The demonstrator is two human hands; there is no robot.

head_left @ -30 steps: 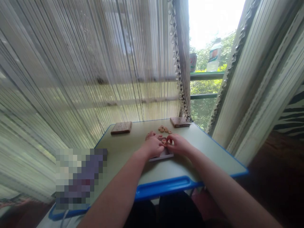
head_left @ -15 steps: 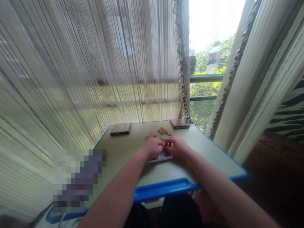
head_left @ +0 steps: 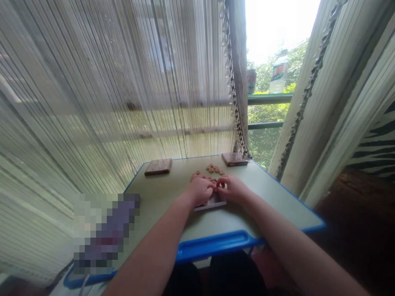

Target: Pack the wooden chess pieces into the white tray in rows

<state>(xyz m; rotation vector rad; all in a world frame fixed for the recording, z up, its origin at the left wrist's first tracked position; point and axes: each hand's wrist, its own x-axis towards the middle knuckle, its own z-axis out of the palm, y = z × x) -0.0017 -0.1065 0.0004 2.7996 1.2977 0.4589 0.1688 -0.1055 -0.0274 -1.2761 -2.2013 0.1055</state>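
The discs [head_left: 214, 184] look light, hard and smooth; their rims should suit a pinch. My left fingers [head_left: 207, 184] curl over the tray [head_left: 212, 206]; discs lie in the gap to their right; then come my right fingers [head_left: 224, 179], bent inward. I cannot tell whether either set grips one.

Tray [head_left: 217, 203] on table [head_left: 160, 197], discs [head_left: 211, 169] behind tray, curtain [head_left: 154, 82] behind table
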